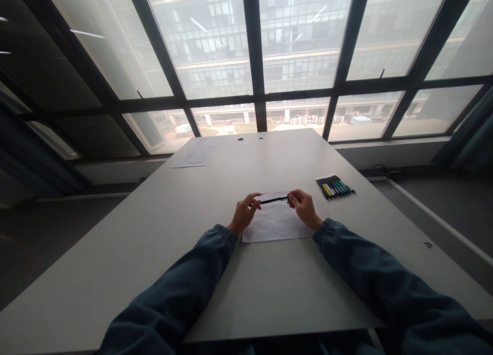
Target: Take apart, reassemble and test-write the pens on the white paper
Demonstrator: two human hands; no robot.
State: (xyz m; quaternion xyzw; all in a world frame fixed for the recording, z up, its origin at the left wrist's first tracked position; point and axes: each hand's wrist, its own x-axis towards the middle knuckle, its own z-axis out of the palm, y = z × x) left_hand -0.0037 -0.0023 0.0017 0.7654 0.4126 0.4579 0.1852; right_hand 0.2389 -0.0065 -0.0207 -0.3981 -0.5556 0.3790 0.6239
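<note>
A dark pen (274,200) is held level between my two hands, above a white sheet of paper (277,226). The fingertips of my left hand (246,211) are closed on its left end. At the other end, the thumb and fingers of my right hand (302,206) pinch the pen near its clip. Under both hands the paper lies flat on the white table (215,201). To the right of my right hand, several pens and markers (334,187) lie side by side, with dark, yellow, white, blue and green parts.
More printed sheets (194,153) lie at the far left of the table. Two small dark round spots (241,139) show near its far edge. A small dark mark or scrap (428,245) is close to the right edge. Tall windows (215,47) stand behind the table.
</note>
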